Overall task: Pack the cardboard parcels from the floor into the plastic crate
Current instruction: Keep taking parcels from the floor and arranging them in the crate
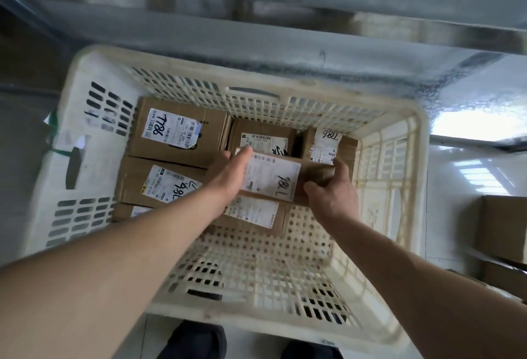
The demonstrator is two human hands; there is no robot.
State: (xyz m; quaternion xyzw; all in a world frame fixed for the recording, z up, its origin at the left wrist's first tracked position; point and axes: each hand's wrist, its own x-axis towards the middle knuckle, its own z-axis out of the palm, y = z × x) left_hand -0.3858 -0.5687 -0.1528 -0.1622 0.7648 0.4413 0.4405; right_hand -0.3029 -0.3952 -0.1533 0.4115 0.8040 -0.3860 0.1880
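Left hand (228,172) lies flat on labelled parcel (272,177) | right hand (332,192) grips its end | centre frame, above packed parcels in cream crate (410,216)

This looks like a parcel depot or courier sorting room. A big cream plastic crate (393,159) with slotted walls stands on a pale glossy floor (467,176) that mirrors ceiling lights. Inside the crate lie brown cardboard parcels (176,130), each with a white printed shipping label (171,127) showing barcodes and a number handwritten in thick black marker. More cardboard boxes (502,227) are stacked on the floor at the right edge. Beyond the crate, at the far side, runs a grey metal shelf or rack (256,16), blurred.
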